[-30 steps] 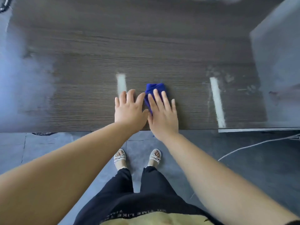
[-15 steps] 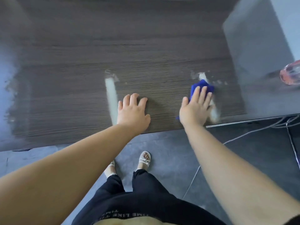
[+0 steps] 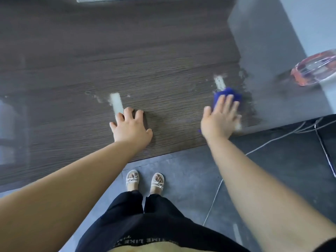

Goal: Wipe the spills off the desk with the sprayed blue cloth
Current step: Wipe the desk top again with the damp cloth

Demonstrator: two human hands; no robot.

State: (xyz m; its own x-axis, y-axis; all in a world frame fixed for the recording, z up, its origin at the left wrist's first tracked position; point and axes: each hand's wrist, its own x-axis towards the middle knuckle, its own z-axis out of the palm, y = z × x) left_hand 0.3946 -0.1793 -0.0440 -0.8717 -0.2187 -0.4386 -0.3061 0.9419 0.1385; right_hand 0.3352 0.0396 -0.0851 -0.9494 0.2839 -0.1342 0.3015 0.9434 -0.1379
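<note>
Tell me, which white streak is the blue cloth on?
The right streak: the blue cloth under the right hand covers part of it. The left streak has no cloth.

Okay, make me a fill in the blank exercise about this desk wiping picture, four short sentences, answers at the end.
1. The right hand presses the ____ cloth flat on the desk.
2. The left hand rests on the desk and holds ____.
3. The uncovered pale streak lies by the fingertips of the ____ hand.
4. A pinkish bottle lies to the ____ of the cloth.

Missing words: blue; nothing; left; right.
</note>
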